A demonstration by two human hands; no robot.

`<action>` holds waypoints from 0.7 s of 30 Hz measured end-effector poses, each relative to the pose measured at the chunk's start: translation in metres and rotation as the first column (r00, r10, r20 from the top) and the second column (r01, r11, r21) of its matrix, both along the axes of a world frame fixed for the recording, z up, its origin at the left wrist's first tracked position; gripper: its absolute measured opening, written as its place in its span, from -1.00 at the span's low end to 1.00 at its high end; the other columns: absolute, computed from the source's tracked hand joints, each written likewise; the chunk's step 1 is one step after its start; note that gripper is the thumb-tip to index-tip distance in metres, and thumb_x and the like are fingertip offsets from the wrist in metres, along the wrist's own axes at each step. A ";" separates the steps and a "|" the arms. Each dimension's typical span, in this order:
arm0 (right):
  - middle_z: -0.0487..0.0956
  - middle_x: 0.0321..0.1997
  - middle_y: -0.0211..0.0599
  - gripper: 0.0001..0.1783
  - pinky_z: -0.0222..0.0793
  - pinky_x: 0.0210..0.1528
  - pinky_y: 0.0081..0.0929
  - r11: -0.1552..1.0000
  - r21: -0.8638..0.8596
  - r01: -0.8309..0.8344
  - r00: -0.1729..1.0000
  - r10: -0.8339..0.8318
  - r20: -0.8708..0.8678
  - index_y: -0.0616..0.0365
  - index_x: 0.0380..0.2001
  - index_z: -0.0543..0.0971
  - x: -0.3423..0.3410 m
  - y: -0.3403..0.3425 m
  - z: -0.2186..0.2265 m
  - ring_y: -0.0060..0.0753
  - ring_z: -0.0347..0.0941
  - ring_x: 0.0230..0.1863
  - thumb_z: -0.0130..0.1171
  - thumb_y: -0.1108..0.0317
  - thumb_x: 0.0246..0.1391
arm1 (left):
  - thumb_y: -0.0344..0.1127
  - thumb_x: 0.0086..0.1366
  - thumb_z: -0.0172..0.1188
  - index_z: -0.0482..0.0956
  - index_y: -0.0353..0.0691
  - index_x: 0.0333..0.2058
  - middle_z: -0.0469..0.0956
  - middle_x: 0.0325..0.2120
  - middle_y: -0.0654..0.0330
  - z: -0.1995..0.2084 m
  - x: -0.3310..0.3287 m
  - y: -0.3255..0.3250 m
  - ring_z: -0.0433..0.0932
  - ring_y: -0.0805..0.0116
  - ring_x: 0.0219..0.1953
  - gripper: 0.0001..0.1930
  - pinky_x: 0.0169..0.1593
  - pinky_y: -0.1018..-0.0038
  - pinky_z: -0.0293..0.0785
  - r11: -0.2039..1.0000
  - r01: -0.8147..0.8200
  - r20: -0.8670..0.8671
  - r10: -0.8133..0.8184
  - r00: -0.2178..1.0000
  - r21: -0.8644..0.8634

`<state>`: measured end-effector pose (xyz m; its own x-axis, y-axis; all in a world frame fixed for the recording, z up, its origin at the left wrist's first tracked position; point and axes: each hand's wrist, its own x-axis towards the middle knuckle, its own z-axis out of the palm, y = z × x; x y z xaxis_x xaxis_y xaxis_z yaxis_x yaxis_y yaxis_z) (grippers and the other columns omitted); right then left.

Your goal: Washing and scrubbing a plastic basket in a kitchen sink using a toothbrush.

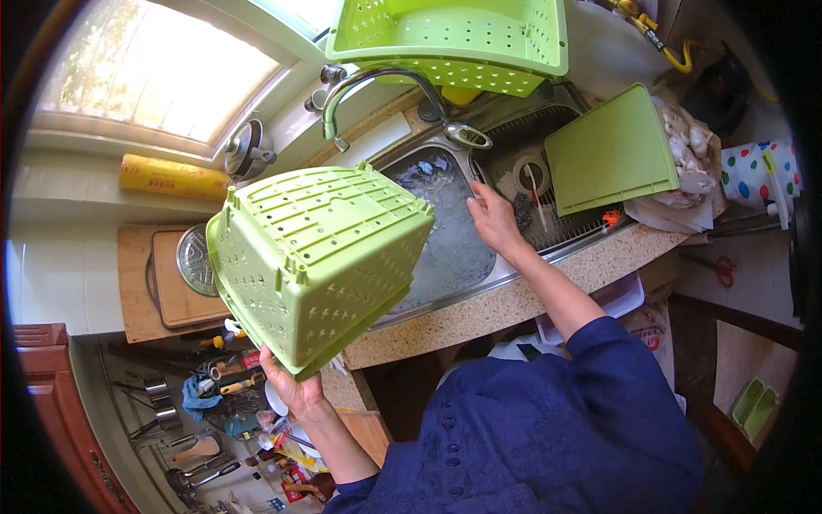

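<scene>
Fingers of left hand [291, 385] grip green basket [317, 261] from below; right hand [492, 218] spread over sink [445, 248].

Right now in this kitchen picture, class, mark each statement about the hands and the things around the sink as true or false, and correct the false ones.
1. The left hand holds a green perforated basket from below. True.
2. The right hand grips the faucet. False: it rests at the sink rim, apart from the faucet.
3. A green cutting board leans on the draining side of the sink. True.
4. The held basket is full of dishes. False: it is tipped with its base showing, and nothing is seen in it.
5. A second green basket sits behind the faucet. True.
</scene>
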<state>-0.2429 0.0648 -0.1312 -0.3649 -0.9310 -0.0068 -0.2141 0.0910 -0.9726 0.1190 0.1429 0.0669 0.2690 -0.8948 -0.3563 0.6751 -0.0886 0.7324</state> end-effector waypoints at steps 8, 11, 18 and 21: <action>0.41 0.20 -0.10 -0.39 0.28 0.12 0.13 0.850 0.340 -0.403 0.627 -0.015 0.779 0.12 0.25 0.30 0.043 -0.015 0.021 -0.09 0.35 0.19 0.02 0.01 0.27 | -0.09 0.30 0.14 0.36 -0.26 0.16 0.49 0.05 0.13 0.016 -0.027 0.011 0.49 0.19 0.05 -0.47 0.09 0.18 0.46 0.992 0.009 0.417 0.045 0.908 -0.125; 0.53 0.00 -0.20 -0.40 0.37 -0.07 0.11 0.832 0.293 -0.471 0.592 0.052 0.804 0.07 0.10 0.42 0.066 -0.014 -0.004 -0.10 0.47 0.00 -0.04 -0.17 0.22 | -0.13 0.32 0.13 0.38 -0.38 0.10 0.53 -0.04 0.07 0.030 -0.053 0.007 0.55 0.26 -0.04 -0.49 0.05 0.30 0.48 0.992 0.077 0.564 -0.009 0.826 -0.096; 0.53 -0.02 -0.21 -0.48 0.50 -0.18 0.01 0.830 0.258 -0.495 0.417 -0.034 0.908 0.02 0.05 0.44 0.085 -0.004 -0.016 -0.20 0.49 -0.07 -0.03 -0.13 0.25 | -0.12 0.31 0.10 0.44 -0.32 0.00 0.55 -0.20 0.13 0.048 -0.062 0.002 0.58 0.32 -0.21 -0.59 -0.28 0.40 0.57 0.986 0.119 0.692 -0.002 0.721 -0.121; 0.51 0.01 -0.20 -0.47 0.51 -0.20 0.01 0.810 0.247 -0.532 0.390 -0.024 0.920 0.02 0.07 0.42 0.087 -0.002 -0.019 -0.17 0.49 -0.06 -0.03 -0.14 0.25 | -0.12 0.31 0.09 0.40 -0.31 0.04 0.54 -0.19 0.12 0.052 -0.070 0.000 0.58 0.31 -0.20 -0.56 -0.28 0.41 0.57 0.981 0.135 0.691 0.000 0.723 -0.142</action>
<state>-0.1561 0.0632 -0.1500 0.3576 -0.7417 -0.5675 0.5990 0.6484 -0.4699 0.0486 0.1434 0.1189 0.3148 -0.9472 0.0603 -0.0196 0.0570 0.9982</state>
